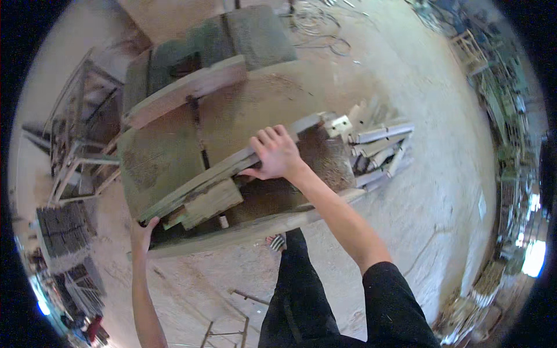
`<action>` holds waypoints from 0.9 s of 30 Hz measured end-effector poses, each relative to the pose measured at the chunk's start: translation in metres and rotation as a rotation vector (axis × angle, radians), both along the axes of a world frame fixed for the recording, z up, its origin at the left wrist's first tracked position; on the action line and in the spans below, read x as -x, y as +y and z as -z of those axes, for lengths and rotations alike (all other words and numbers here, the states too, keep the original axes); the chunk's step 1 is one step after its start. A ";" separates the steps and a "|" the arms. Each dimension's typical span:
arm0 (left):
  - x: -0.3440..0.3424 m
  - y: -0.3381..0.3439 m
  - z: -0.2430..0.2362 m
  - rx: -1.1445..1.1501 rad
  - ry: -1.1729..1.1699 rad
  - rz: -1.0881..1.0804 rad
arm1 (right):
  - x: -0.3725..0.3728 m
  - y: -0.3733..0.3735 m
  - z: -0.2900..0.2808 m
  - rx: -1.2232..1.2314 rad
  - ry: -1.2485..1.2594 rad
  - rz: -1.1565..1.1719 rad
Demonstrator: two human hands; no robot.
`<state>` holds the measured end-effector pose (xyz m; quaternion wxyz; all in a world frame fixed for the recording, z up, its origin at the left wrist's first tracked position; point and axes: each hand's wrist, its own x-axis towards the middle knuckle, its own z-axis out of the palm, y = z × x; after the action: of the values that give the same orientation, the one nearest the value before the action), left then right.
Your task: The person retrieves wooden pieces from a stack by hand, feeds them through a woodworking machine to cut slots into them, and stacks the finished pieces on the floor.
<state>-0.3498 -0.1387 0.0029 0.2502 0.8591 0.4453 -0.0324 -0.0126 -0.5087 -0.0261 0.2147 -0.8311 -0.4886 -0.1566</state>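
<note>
Across a large worn machine table point(156, 156) lies a long wooden board point(203, 181), slanting up to the right. My left hand point(141, 235) is closed on its left end, thumb on the near side. Farther along, my right hand point(276, 155) grips the same board, fingers over the far edge and thumb below. A shorter flat wood piece point(213, 203) lies against the board's near side, and a small pale block point(224, 221) sits close to it. In front runs a long wooden rail point(249, 232), below a dark recess with sawdust.
Another thick wooden beam point(188, 93) stands across the table's far part. Several wood pieces point(380, 148) are piled at its right end, next to a pale block with holes point(338, 126). Coiled cable point(316, 26) lies on the floor. A wooden frame point(78, 127) stands left.
</note>
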 end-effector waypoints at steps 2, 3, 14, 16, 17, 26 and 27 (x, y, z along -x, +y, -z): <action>0.019 0.023 0.000 -0.005 -0.003 0.025 | 0.004 0.010 -0.002 -0.104 -0.022 -0.060; 0.015 0.021 0.003 0.007 -0.017 0.032 | 0.003 0.008 -0.001 -0.091 -0.014 -0.040; 0.010 0.025 0.004 0.003 0.112 0.006 | 0.000 0.003 0.010 -0.081 -0.012 -0.029; 0.008 0.020 0.001 0.011 0.150 -0.018 | 0.000 0.003 0.009 -0.081 -0.017 -0.030; 0.007 0.017 0.000 0.025 0.078 0.017 | 0.000 0.003 0.009 -0.085 -0.015 -0.031; 0.007 0.011 -0.008 0.066 -0.028 -0.017 | 0.005 0.004 -0.004 -0.033 0.080 -0.044; 0.016 0.020 -0.005 0.142 -0.081 0.001 | 0.012 0.012 -0.011 -0.042 0.104 -0.040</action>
<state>-0.3657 -0.1187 0.0079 0.3284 0.8400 0.4309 -0.0291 -0.0242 -0.4969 -0.0155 0.2604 -0.8234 -0.4900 -0.1191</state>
